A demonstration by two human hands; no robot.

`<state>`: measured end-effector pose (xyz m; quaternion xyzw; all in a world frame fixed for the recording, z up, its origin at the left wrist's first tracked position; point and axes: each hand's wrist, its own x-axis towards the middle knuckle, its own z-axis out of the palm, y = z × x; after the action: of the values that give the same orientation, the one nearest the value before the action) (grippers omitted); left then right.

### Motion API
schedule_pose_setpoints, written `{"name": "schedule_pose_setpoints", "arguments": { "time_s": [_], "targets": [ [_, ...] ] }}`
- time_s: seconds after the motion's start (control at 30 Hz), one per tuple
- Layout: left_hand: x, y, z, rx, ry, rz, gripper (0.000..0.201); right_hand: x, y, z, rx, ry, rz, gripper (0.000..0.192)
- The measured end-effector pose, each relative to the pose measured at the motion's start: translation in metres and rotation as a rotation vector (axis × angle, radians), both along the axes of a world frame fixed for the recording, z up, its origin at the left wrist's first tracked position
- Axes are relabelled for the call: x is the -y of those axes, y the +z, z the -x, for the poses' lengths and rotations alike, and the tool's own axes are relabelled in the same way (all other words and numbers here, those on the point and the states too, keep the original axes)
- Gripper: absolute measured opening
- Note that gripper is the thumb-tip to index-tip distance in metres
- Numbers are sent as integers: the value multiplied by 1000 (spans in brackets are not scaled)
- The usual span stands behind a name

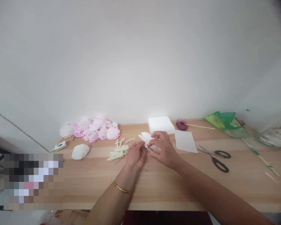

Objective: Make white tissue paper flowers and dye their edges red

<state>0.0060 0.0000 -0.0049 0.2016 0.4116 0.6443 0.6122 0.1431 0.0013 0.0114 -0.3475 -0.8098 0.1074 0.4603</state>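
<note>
A small piece of thin white paper (145, 137) is held up over the middle of the table, its upper edges fanned out. My left hand (136, 153) has its fingers closed around the paper's lower end. From the right, my right hand (164, 150) pinches the same paper with thumb and forefinger; the exact contact is partly hidden by the fingers. Just left of my left hand lies a pile of short pale-yellow strips (118, 152). A flat white sheet (186, 142) and a thick white stack of paper (161, 125) are beyond my right hand.
Black-handled scissors (216, 158) lie open at right. Behind are a dish of dark red liquid (182, 124) with a stick and a green plastic bag (227, 123). Pink-edged white paper puffs (96, 128), a white bundle (80, 151) and a white plug (61, 145) sit left.
</note>
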Motion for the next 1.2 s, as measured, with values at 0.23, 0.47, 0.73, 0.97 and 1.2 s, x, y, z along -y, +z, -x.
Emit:
{"name": "schedule_pose_setpoints", "arguments": {
  "time_s": [0.23,0.47,0.73,0.97,1.2],
  "targets": [
    [-5,3,5,150,-87,-11,7,-3,6,-3,-101,44,69,14],
    [-4,0,3,157,-60,-27,11,0,3,1,-9,-17,-69,9],
    [0,5,2,134,-35,-19,16,-4,3,1,-99,-8,3,11],
    [-4,6,9,129,20,-16,18,-1,6,-2,-102,-12,-50,9],
    [3,6,0,111,-36,-27,19,-2,1,4,-66,-65,-69,7]
  ]
}}
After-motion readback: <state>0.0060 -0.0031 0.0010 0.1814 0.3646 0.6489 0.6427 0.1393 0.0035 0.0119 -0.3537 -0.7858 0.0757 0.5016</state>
